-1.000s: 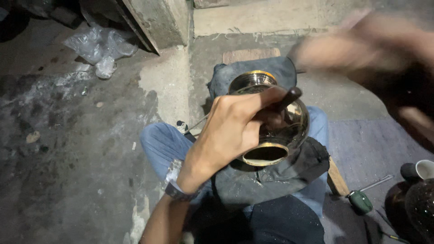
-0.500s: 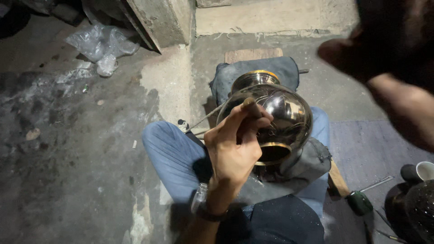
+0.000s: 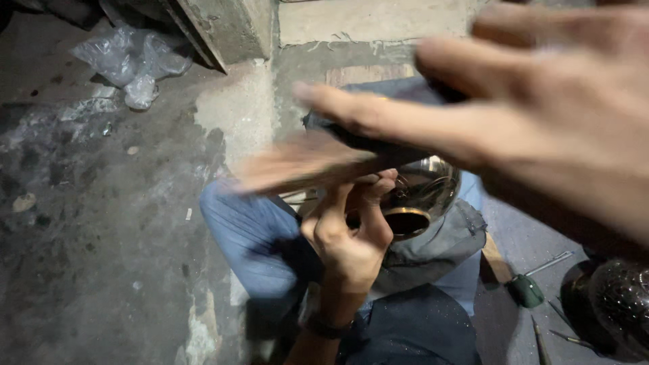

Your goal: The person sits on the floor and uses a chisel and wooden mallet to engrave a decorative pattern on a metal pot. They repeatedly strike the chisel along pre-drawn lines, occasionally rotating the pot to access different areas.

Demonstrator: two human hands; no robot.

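Brass shines on the round pot, which lies on its side in the person's lap, on a grey cloth spread over blue jeans. Its open mouth faces down toward the knees. The left hand is closed against the pot's near side, fingers curled tight; what it grips, I cannot tell. The right hand sweeps above the pot, blurred, fingers spread wide, with a blurred wooden stick beneath it that crosses just over the pot. Whether that hand holds the stick is unclear. Left of the pot, well apart on the concrete floor, lies a crumpled clear plastic bag. Right of the pot, a green-handled tool rests near a dark round vessel.
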